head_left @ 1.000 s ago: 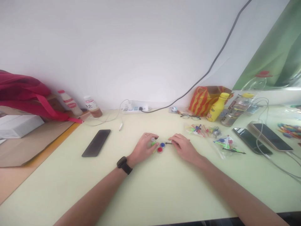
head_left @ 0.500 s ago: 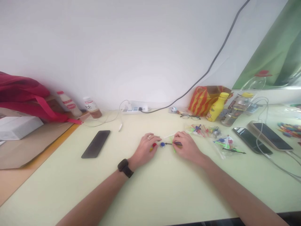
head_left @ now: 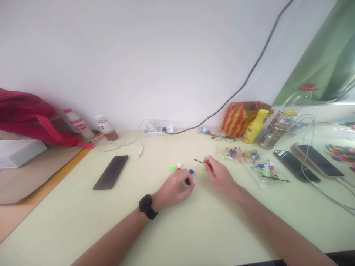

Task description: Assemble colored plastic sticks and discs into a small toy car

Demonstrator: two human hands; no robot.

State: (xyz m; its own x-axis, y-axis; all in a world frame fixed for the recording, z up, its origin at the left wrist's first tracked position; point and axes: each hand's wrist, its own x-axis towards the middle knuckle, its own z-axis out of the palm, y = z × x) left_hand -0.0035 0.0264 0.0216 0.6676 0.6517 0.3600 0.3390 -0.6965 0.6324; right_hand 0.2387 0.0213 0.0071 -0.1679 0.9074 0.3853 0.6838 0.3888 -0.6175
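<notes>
My left hand is closed, pinching a small black round piece between thumb and fingers. Just beyond it lie small round plastic pieces: a green one, a white one, a red one partly covered by the fingers, and a blue one. My right hand is closed around a thin black stick with an arrow-shaped tip, pointing left above the table. Under and beside the right fingers lie a green stick and a white stick.
Clear bags of coloured plastic parts lie to the right, near two phones with cables. Another phone lies to the left. Glasses, a yellow bottle, a striped bag and a power strip stand along the wall.
My left hand has drawn back towards me and now pinches the black round piece, uncovering the green and white ones. My right hand has lifted the black stick and tilted its tip upward.
</notes>
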